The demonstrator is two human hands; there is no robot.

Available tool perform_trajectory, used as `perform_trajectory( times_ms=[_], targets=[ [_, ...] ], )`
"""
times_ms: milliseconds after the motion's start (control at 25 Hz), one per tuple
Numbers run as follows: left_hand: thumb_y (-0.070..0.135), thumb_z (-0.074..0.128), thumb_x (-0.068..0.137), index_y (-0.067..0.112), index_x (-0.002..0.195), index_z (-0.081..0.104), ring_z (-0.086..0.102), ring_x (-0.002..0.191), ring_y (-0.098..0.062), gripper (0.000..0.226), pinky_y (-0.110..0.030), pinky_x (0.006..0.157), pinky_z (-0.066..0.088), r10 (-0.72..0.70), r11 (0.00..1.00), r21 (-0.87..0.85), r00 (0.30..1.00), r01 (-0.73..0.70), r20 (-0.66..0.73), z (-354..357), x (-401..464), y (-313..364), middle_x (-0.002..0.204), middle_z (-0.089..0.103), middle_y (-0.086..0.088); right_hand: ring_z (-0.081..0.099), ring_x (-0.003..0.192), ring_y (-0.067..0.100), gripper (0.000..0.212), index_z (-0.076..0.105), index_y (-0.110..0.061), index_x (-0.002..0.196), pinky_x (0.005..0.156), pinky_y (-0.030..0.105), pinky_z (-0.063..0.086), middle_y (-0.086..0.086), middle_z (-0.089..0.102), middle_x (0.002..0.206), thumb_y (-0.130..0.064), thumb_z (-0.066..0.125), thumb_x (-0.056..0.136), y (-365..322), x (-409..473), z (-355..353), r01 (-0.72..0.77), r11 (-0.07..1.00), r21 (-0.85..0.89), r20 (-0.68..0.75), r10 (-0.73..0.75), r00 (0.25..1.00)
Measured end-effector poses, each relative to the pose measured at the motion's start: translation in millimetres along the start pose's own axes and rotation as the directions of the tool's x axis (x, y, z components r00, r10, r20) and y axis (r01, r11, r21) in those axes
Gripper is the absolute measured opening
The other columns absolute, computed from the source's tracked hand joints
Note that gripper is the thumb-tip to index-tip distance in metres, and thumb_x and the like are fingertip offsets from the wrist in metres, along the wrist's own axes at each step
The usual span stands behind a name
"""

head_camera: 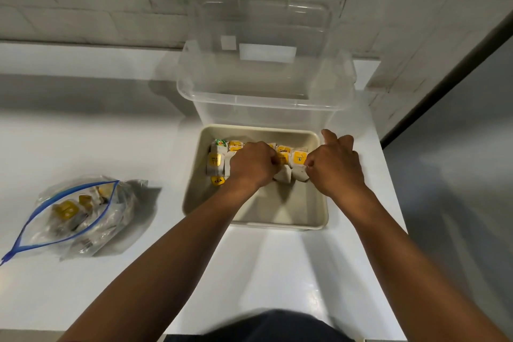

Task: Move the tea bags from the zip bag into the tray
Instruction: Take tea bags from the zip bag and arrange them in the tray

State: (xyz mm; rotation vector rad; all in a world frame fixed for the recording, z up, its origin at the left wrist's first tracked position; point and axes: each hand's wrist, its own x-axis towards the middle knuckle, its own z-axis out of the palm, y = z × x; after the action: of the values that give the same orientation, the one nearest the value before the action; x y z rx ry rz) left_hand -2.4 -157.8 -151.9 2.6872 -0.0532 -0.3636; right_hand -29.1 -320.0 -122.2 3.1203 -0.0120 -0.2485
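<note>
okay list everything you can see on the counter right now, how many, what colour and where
tray: one, beige, centre of counter
tea bags in tray: a row, exact count unclear, white with yellow tags, along the far side
zip bag: one, clear with blue seal, open, left of tray, some tea bags inside
clear bin: one, transparent, behind tray
counter: one, white
left hand: curled over the row of tea bags
right hand: pinching a tea bag at the row's right end
</note>
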Motion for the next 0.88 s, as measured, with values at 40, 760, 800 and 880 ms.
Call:
perform_trajectory(
  times_ms=[40, 760, 800, 880],
  targets=[
    [0.039, 0.066, 0.084, 0.033, 0.1, 0.076, 0.065, 0.094, -0.023, 0.019, -0.027, 0.067, 0.045, -0.006, 1.0, 0.013, 1.0, 0.006, -0.025, 1.0, 0.5, -0.1, 0.099, 0.07, 0.001, 0.037, 0.122, 0.034, 0.024, 0.073, -0.022, 0.109, 0.09, 0.036, 0.041, 0.005, 0.043, 0.14, -0.027, 0.059, 0.091, 0.6, 3.3, 0.7, -0.007, 1.0, 0.012, 0.05, 0.007, 0.999],
    [0.029, 0.058, 0.092, 0.026, 0.103, 0.072, 0.068, 0.091, -0.03, 0.017, -0.03, 0.065, 0.039, 0.192, 0.908, 0.406, 0.963, -0.101, -0.189, 10.4, 13.9, 6.4, 0.099, 0.071, -0.005, 0.066, 0.095, 0.032, 0.027, 0.071, -0.022, 0.11, 0.07, 0.028, 0.042, 0.008, 0.067, 0.105, -0.01, 0.064, 0.087, -14.3, 19.9, 14.0, -0.106, 0.992, 0.071, -0.017, 0.107, 0.994],
    [0.029, 0.057, 0.093, 0.026, 0.104, 0.072, 0.068, 0.092, -0.031, 0.019, -0.03, 0.066, 0.04, 0.197, 0.909, 0.405, 0.959, -0.101, -0.204, 9.6, 14.2, 6.8, 0.1, 0.071, -0.005, 0.066, 0.095, 0.032, 0.027, 0.071, -0.023, 0.11, 0.071, 0.029, 0.043, 0.008, 0.067, 0.106, -0.011, 0.063, 0.087, -14.5, 20.4, 14.6, -0.111, 0.99, 0.082, -0.027, 0.114, 0.993],
    [0.03, 0.057, 0.092, 0.027, 0.105, 0.072, 0.068, 0.092, -0.031, 0.02, -0.03, 0.067, 0.042, 0.2, 0.913, 0.395, 0.957, -0.104, -0.212, 8.6, 14.8, 7.4, 0.1, 0.072, -0.005, 0.066, 0.096, 0.032, 0.028, 0.071, -0.025, 0.111, 0.072, 0.029, 0.045, 0.008, 0.068, 0.107, -0.012, 0.062, 0.088, -14.9, 20.5, 15.1, -0.124, 0.986, 0.11, -0.039, 0.129, 0.991]
  ],
)
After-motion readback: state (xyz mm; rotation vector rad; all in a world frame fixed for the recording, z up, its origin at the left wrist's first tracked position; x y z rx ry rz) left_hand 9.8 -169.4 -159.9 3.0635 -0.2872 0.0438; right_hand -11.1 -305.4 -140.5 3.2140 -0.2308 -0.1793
